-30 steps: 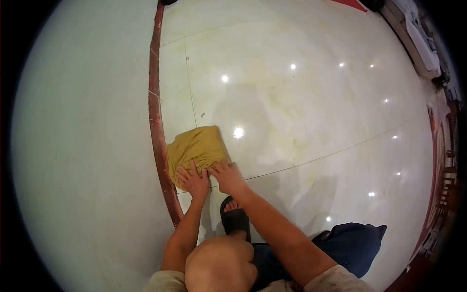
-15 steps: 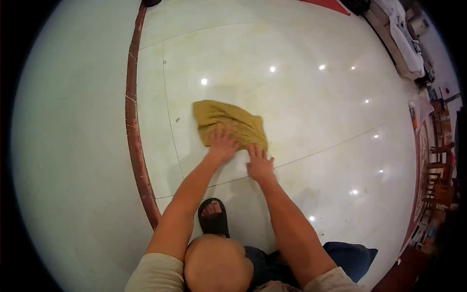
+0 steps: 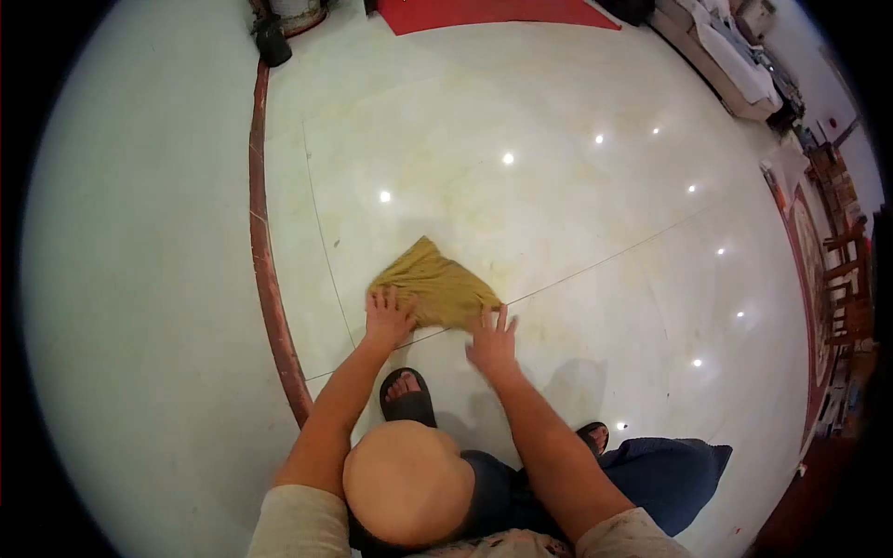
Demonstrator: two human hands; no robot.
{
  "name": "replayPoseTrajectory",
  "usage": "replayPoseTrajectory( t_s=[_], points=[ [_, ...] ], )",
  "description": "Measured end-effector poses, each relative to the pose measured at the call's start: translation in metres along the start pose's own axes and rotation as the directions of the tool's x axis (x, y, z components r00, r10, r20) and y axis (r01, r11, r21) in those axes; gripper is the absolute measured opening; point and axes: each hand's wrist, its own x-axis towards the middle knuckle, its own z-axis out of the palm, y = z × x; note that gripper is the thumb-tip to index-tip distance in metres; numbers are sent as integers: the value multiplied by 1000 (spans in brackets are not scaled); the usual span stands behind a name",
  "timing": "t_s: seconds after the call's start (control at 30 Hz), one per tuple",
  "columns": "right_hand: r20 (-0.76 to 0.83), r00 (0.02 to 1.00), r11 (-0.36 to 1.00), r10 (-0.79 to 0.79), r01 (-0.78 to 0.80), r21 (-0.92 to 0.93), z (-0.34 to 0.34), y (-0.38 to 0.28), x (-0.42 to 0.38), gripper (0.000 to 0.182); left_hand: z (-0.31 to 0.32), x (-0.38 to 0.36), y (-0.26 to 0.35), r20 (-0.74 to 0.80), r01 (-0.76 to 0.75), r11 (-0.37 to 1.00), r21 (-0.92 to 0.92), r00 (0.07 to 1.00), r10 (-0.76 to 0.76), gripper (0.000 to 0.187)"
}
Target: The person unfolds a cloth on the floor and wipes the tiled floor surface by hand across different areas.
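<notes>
A mustard-yellow cloth (image 3: 435,286) lies creased on the shiny pale tiled floor in front of me. My left hand (image 3: 389,318) rests on the cloth's near left edge, palm down with its fingers spread. At the cloth's near right corner is my right hand (image 3: 491,342), fingers stretched out and apart, the fingertips at the fabric's edge. Slight blur hides whether the right fingertips press on the cloth. Neither hand is closed around it.
A dark red border strip (image 3: 263,251) runs along the left. My sandalled foot (image 3: 406,398) stands close below the cloth. Farther off are a red mat (image 3: 493,14), a black object (image 3: 273,45), a sofa (image 3: 721,60) and wooden chairs (image 3: 842,279).
Both hands and the cloth have come nearer my feet. The cloth has changed shape, its far side now rising to a point. My view has tilted up, showing more of the red mat.
</notes>
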Motion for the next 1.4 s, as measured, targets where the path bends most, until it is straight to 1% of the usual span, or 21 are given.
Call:
replayPoseTrajectory(
  t_s=[0.03, 0.1, 0.2, 0.27, 0.33, 0.43, 0.53, 0.6, 0.67, 0.7, 0.73, 0.8, 0.9, 1.03, 1.07, 1.1, 1.2, 1.23, 1.27, 1.33, 1.4],
  points=[
    [-53, 981, 979, 189, -183, 94, -19, -2, 15, 64, -5, 0, 3, -4, 51, 999, -15, 999, -51, 56],
    [-102, 993, 995, 65, -56, 87, -47, 14, 29, 62, -11, 1, 12, -15, 153, 987, -47, 988, -154, 56],
    [-29, 999, 993, 24, -21, 114, -52, 40, 16, 56, -18, -22, 41, -19, -228, 972, -55, 974, 227, 52],
    [121, 990, 988, 77, -92, 122, -45, 49, -1, 52, -47, -41, 75, 299, -336, 929, -158, 880, 369, 55],
    [296, 937, 972, 187, -221, 86, -44, 68, -20, 48, -60, -65, 97, 260, -483, 846, -224, 807, 530, 51],
    [336, 889, 927, 310, -362, 103, -51, 84, -39, 44, -91, -104, 116, 156, -606, 770, -199, 756, 635, 45],
    [250, 914, 907, 319, -371, 197, -60, 82, -31, 39, -99, -136, 115, 130, -582, 774, -248, 772, 622, 44],
    [191, 942, 913, 277, -320, 253, -65, 72, -22, 36, -110, -148, 101, 237, -498, 806, -318, 782, 577, 45],
    [203, 958, 924, 201, -254, 286, -77, 54, -16, 32, -71, -120, 63, 217, -415, 814, -407, 822, 527, 42],
    [211, 963, 927, 169, -228, 299, -80, 42, -17, 32, -112, -135, 59, 141, -489, 810, -324, 822, 552, 39],
    [212, 967, 929, 141, -203, 310, -85, 33, -18, 33, -111, -120, 44, 72, -318, 870, -377, 927, 369, 37],
    [254, 966, 937, 47, -131, 325, -78, 16, -13, 33, -120, -111, 17, -218, -246, 882, -402, 961, 168, 35],
    [356, 934, 920, -1, -139, 366, -81, 7, -11, 35, -93, -80, -6, -15, -4, 971, -238, 1000, 1, 36],
    [440, 898, 915, 19, -193, 355, -58, 13, 17, 36, -76, -84, 6, -91, -339, 880, -334, 940, 328, 31],
    [342, 939, 895, 36, -182, 406, -43, 13, 28, 36, -64, -69, 2, -106, -383, 869, -313, 923, 369, 33],
    [245, 968, 873, 45, -157, 461, -29, 10, 35, 35, -48, -50, 1, -32, -313, 901, -301, 947, 319, 34],
    [253, 963, 833, -90, -66, 549, -23, 8, 53, 38, -24, -10, -6, 27, -254, 894, -369, 959, 283, 39],
    [204, 976, 808, -78, -58, 587, -19, 6, 54, 43, -14, -1, -8, -61, -237, 852, -467, 970, 236, 42],
    [192, 975, 798, -111, -28, 602, -31, 4, 50, 44, -42, -4, -4, 7, -160, 868, -470, 983, 185, 43],
    [181, 973, 791, -142, 1, 612, -44, -1, 53, 46, -50, 8, -9, -153, -198, 931, -307, 976, 157, 42],
    [195, 970, 797, -142, -4, 604, -43, -5, 56, 47, -44, 21, -18, -163, -100, 964, -248, 985, 60, 43]
  ],
)
